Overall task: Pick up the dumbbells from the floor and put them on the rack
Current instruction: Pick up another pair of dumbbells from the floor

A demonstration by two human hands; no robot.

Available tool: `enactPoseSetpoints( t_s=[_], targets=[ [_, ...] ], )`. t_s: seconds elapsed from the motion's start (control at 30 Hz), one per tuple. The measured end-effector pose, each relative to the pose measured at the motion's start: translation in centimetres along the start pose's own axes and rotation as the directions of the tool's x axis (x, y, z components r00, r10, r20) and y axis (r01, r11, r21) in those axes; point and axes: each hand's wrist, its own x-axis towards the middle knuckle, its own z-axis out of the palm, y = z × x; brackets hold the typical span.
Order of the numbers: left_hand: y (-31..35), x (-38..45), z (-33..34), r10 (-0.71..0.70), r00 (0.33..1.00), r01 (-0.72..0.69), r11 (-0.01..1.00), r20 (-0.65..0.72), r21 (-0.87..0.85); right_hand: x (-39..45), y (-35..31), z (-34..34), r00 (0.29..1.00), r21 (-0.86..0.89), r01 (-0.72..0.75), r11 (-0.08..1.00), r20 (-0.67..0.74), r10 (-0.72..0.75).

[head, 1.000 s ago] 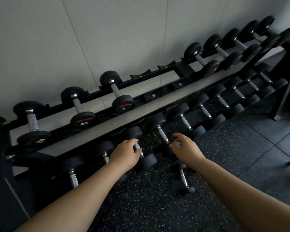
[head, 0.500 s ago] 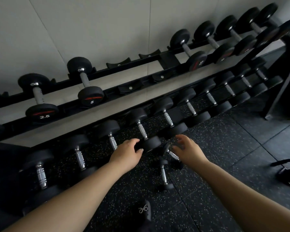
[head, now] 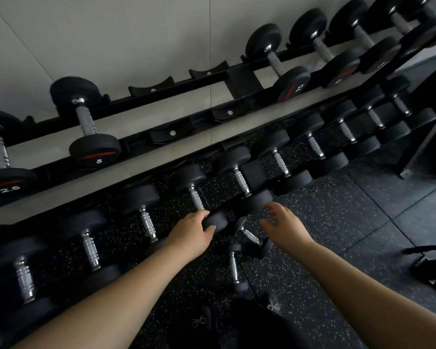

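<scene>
Two small black dumbbells with chrome handles lie on the speckled floor in front of the rack: one slanted, the other pointing toward me. My right hand hovers just right of the slanted one, fingers spread, holding nothing. My left hand is curled loosely against the front head of a lower-tier dumbbell, thumb on top, not closed around it. The two-tier rack has two empty saddle pairs on the upper tier, between the 5 dumbbell and the 7.5 dumbbell.
The lower tier holds several larger dumbbells in a tight row. A black upright frame stands at the right. A black strap-like object lies on the floor at the right. My shoe is at the bottom.
The view has dropped closer to the floor. Both hands have moved down and right along the lower tier; the left left a dumbbell handle, and the right opened over the slanted floor dumbbell.
</scene>
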Motion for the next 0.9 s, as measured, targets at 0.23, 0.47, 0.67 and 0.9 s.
enactPoseSetpoints(
  t_s=[0.23,0.47,0.67,0.9],
  targets=[
    [2.8,1.9,5.8,-0.168,0.984,0.164,0.984,-0.055,-0.073,5.2,5.0,-0.7,0.984,-0.015,0.064,0.998,0.169,-0.061],
    [4.9,2.4,15.5,-0.37,0.928,0.353,0.912,-0.047,-0.209,9.9,11.7,0.3,0.922,-0.074,0.123,0.99,0.377,-0.087],
    [3.2,4.6,22.6,-0.43,0.902,0.413,0.883,-0.033,-0.225,12.8,17.1,5.7,0.904,-0.028,0.078,0.997,0.424,-0.059],
    [-2.4,9.6,31.2,-0.45,0.892,0.432,0.874,-0.036,-0.221,17.1,24.5,15.1,0.919,-0.062,0.071,0.996,0.392,-0.042]
  ],
)
